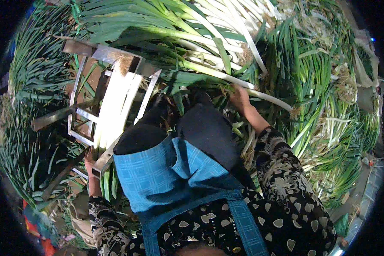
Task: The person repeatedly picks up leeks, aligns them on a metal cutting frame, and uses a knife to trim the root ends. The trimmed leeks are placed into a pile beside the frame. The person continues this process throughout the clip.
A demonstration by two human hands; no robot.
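My left hand (89, 160) is at the lower end of a metal frame (104, 160), beside white leek stalks (113, 108) that lie bundled in it, roots at the top. Whether its fingers grip the frame or the stalks is unclear. My right hand (240, 97) reaches to the right of my knees, at the near edge of a large heap of leeks (192, 28). One long leek (268, 98) passes beside its fingers. The fingertips are partly hidden among leaves, so their hold cannot be made out.
More green leeks (35, 80) are piled along the left. On the right lie heaps of green stalks (307, 73) and loose roots (345, 89). A dark metal bar (62, 115) juts left from the frame. My knees, partly under a blue apron (153, 176), are between my hands.
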